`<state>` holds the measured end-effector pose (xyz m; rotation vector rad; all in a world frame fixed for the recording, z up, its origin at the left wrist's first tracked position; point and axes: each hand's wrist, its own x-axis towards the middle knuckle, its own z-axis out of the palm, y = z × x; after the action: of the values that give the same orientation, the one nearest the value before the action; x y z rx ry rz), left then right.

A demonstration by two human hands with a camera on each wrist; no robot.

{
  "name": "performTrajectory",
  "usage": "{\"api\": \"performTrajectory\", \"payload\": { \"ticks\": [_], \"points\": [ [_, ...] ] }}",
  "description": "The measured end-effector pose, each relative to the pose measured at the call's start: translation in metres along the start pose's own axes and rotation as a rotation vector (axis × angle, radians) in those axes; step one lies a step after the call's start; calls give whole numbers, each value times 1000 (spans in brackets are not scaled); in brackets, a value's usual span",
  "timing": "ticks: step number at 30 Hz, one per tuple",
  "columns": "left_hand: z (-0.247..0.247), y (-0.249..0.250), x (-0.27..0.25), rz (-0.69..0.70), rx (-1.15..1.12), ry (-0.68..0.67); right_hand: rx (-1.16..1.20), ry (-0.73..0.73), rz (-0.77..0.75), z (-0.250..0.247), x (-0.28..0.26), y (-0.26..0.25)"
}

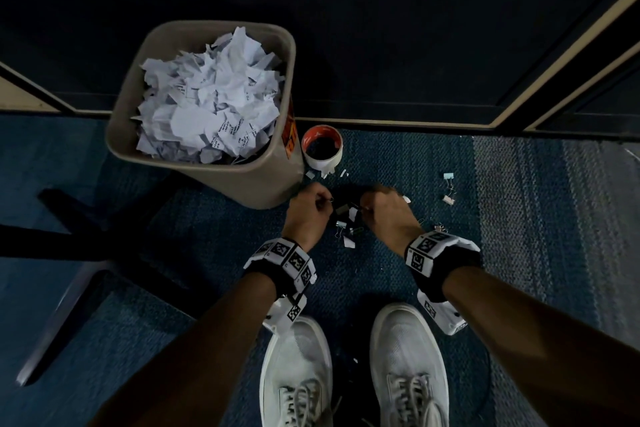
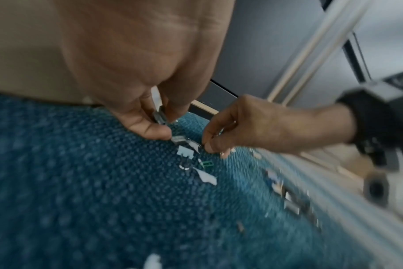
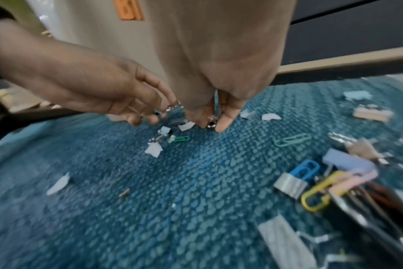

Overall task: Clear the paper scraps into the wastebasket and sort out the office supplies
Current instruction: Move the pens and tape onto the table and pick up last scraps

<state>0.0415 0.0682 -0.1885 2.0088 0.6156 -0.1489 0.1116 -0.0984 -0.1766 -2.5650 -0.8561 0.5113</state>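
The beige wastebasket point(image 1: 114, 136) stands on the blue carpet, heaped with white paper scraps point(image 1: 207, 97). Both hands work low on the carpet just right of it. My left hand point(image 1: 323, 200) pinches a small silver binder clip point(image 2: 160, 114) between thumb and fingers. A few centimetres away, my right hand point(image 1: 365, 207) pinches another small silver clip point(image 3: 212, 121) at the carpet. Between and below the hands lie small paper scraps point(image 3: 153, 149), a binder clip point(image 3: 160, 135) and a green paper clip point(image 3: 179, 139).
A tape roll point(image 1: 322, 146) sits against the wastebasket's right side. Pale blue point(image 1: 449, 175) and pink point(image 1: 449, 199) binder clips lie further right. A cluster of coloured paper clips point(image 3: 315, 189) lies near my right wrist. Chair legs point(image 1: 69, 219) spread at left; white shoes point(image 1: 298, 367) stand below.
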Motion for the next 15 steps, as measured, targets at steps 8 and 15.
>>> {"api": "performTrajectory", "payload": {
  "ticks": [8,15],
  "points": [
    [12,11,8,135,493,-120,263,54,192,-2,-4,11],
    [21,10,4,188,578,-113,174,35,64,16,6,7]
  ]
}}
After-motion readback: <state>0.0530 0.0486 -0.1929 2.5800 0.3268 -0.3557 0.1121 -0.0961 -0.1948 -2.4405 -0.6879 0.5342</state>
